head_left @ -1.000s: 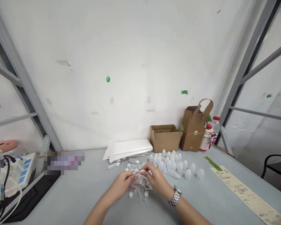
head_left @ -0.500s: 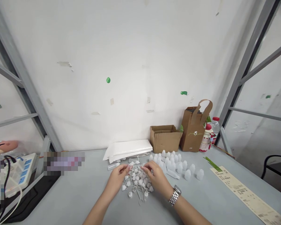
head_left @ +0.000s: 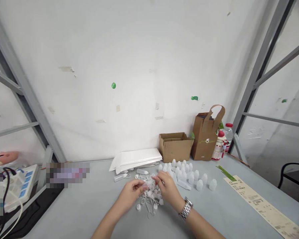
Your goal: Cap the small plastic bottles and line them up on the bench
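Above a pile of white plastic caps (head_left: 151, 196) with thin looped straps, my two hands come close together. My left hand (head_left: 133, 193) is closed, thumb and fingers pinching a small translucent plastic bottle (head_left: 147, 184). At the other end of it, my right hand (head_left: 167, 186), wearing a metal watch, pinches what looks like a white cap, mostly hidden by the fingers. Slim capped bottles (head_left: 121, 177) lie just beyond my left hand. Several frosted tips (head_left: 199, 185) stand to the right of my right hand, with a slim bottle (head_left: 184, 185) lying among them.
White padded envelopes (head_left: 139, 157) and an open cardboard box (head_left: 176, 149) are along the wall. A brown paper bag (head_left: 204, 142) and a red-capped bottle (head_left: 228, 132) stand at the back right. A long paper strip (head_left: 261, 204) lies on the right, a power strip (head_left: 27, 186) on the left.
My left hand has moved right and slightly nearer, over the caps, bringing a translucent bottle toward my right hand. Slim capped bottles behind the pile show more plainly. My right hand has barely shifted.
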Action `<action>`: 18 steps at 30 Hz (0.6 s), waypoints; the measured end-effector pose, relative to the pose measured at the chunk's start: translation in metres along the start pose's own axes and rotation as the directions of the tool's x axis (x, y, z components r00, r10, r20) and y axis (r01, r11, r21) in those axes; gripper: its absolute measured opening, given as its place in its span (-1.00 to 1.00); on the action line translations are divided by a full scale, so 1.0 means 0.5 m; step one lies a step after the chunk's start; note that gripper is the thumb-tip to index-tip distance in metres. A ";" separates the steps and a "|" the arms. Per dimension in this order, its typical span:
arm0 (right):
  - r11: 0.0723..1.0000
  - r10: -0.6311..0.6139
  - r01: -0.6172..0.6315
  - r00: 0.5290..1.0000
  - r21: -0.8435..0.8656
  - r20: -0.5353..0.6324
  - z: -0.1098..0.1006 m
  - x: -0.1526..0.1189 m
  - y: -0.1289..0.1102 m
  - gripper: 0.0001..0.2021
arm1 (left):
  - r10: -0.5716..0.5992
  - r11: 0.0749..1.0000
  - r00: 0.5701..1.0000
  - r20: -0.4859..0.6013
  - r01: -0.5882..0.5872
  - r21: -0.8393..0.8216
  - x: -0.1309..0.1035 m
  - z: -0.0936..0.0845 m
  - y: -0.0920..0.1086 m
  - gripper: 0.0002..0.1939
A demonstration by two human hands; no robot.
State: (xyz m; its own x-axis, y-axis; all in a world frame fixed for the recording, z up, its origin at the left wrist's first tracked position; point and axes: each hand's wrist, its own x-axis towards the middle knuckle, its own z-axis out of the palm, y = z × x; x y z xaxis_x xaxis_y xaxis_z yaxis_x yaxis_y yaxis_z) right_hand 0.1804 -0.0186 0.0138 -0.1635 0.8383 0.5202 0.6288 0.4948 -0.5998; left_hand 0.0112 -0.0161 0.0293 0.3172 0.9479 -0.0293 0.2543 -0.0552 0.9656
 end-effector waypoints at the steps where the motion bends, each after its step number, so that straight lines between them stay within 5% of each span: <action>1: 1.000 0.014 -0.014 0.999 -0.007 -0.030 -0.001 0.003 0.003 -0.62 | -0.006 1.000 1.000 0.023 0.006 -0.016 -0.002 0.002 0.001 -0.66; 8: 0.985 0.157 -0.169 0.965 -0.041 -0.210 -0.031 0.022 0.042 -0.62 | -0.043 0.998 0.999 -0.009 0.044 0.050 -0.002 0.005 -0.018 -0.69; 14: 0.997 0.064 -0.056 0.987 -0.062 0.144 -0.009 0.005 0.016 -0.69 | 0.029 0.991 0.954 -0.299 0.011 0.131 0.015 -0.021 -0.023 -0.67; 18: 0.990 0.096 -0.110 0.982 0.084 0.163 -0.011 0.005 0.007 -0.72 | 0.019 0.995 0.932 -0.361 0.017 0.098 0.017 -0.032 -0.016 -0.65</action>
State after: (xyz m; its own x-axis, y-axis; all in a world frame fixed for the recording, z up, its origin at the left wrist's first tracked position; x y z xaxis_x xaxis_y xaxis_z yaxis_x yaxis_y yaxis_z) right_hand 0.1862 -0.0161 0.0162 -0.2245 0.9078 0.3542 0.5773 0.4167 -0.7022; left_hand -0.0026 -0.0026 0.0252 -0.0288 0.9960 0.0846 0.3484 -0.0693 0.9348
